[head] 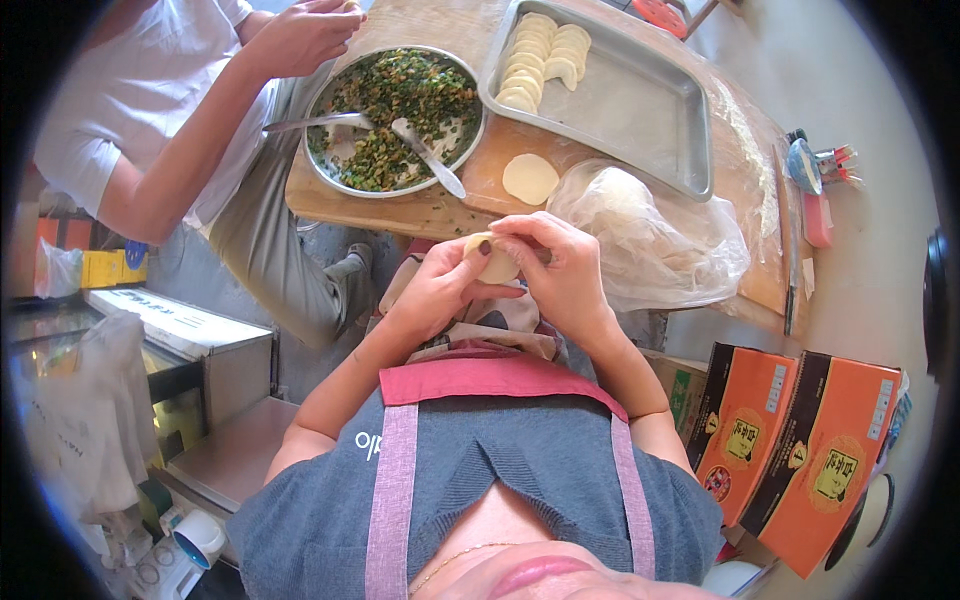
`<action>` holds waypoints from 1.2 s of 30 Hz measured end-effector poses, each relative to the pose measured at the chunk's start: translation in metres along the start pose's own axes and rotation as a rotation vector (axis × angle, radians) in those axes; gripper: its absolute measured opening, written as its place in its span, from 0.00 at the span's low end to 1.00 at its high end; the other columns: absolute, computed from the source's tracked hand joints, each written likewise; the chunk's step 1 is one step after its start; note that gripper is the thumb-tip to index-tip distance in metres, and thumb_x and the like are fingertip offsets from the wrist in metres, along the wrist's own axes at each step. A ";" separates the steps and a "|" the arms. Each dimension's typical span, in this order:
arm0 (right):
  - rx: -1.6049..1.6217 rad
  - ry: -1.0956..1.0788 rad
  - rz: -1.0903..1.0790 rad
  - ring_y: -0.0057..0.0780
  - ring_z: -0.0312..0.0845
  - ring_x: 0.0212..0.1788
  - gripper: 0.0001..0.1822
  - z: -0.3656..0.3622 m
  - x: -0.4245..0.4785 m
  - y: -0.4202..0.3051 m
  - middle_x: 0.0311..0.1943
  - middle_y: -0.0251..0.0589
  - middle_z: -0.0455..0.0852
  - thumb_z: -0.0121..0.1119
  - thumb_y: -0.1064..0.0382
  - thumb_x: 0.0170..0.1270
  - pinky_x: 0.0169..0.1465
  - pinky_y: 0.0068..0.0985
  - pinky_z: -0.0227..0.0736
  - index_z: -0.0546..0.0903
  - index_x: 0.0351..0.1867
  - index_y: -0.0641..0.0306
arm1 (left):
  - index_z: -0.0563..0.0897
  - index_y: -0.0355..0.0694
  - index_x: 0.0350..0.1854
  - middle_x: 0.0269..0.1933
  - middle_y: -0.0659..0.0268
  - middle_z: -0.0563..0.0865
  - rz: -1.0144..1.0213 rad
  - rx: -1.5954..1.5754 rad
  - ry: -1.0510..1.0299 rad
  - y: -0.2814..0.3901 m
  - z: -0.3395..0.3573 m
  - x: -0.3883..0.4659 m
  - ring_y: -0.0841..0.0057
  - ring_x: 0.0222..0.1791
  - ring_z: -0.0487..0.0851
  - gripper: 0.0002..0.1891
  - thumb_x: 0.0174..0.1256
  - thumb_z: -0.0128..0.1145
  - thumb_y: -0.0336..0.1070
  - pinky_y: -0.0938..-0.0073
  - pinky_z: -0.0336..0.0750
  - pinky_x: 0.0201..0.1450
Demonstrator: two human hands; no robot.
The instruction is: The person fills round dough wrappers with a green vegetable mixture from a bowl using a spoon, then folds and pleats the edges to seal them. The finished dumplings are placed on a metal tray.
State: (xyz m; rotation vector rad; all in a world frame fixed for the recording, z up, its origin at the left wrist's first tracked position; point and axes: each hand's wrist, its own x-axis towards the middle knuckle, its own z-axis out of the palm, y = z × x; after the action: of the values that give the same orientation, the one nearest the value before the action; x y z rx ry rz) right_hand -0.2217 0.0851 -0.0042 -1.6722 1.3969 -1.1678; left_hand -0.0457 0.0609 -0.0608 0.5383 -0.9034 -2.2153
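Between my two hands, in front of the apron, is a folded dough dumpling (498, 268). My left hand (444, 279) cups it from below with the thumb on top. The fingers of my right hand (559, 259) pinch its upper right edge. Just beyond, a round flat dough wrapper (530, 179) lies on the wooden board. A steel bowl (309, 154) of chopped green and orange filling (397, 90) stands to the left, with two metal spoons (429, 159) in it. Two rows of finished dumplings (527, 64) rest in a metal tray (637, 112) behind the board.
A clear plastic bag (660, 240) with pale dough lies right of my hands. Flour (750, 150) dusts the wooden table's right side, near a thin dark rod (792, 255). Another person's hand (307, 37) works at upper left. Orange cartons (817, 442) stand at lower right.
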 end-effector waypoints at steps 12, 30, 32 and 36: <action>-0.674 0.075 -0.239 0.58 0.75 0.63 0.28 0.051 -0.030 0.042 0.60 0.58 0.81 0.69 0.66 0.64 0.67 0.47 0.72 0.75 0.65 0.71 | 0.79 0.31 0.63 0.61 0.54 0.87 0.047 0.179 0.533 -0.030 -0.061 -0.047 0.69 0.59 0.88 0.15 0.84 0.48 0.32 0.68 0.81 0.64; -0.962 -0.118 -0.453 0.56 0.68 0.72 0.36 0.075 0.036 0.041 0.65 0.58 0.77 0.68 0.57 0.62 0.80 0.54 0.53 0.73 0.68 0.77 | 0.70 0.30 0.73 0.67 0.54 0.82 0.061 -0.159 0.384 -0.024 -0.061 -0.023 0.65 0.66 0.83 0.21 0.82 0.41 0.29 0.62 0.76 0.71; -0.991 -0.133 -0.446 0.55 0.69 0.72 0.36 0.081 0.026 0.038 0.64 0.58 0.78 0.68 0.55 0.63 0.80 0.52 0.54 0.74 0.67 0.77 | 0.70 0.30 0.73 0.66 0.54 0.82 0.054 -0.155 0.363 -0.029 -0.069 -0.024 0.66 0.66 0.83 0.22 0.82 0.41 0.29 0.62 0.76 0.71; -0.948 -0.151 -0.414 0.54 0.70 0.71 0.36 0.088 0.000 0.029 0.64 0.59 0.78 0.67 0.52 0.63 0.80 0.47 0.57 0.75 0.66 0.77 | 0.70 0.31 0.73 0.66 0.54 0.82 0.055 -0.166 0.378 -0.033 -0.073 -0.024 0.67 0.65 0.83 0.22 0.81 0.42 0.28 0.62 0.76 0.70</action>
State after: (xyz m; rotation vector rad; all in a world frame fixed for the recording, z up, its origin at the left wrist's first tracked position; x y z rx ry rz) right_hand -0.1517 0.0742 -0.0647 -2.7342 1.6741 -0.5334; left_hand -0.0009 0.0630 -0.1312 0.8075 -0.5257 -2.0216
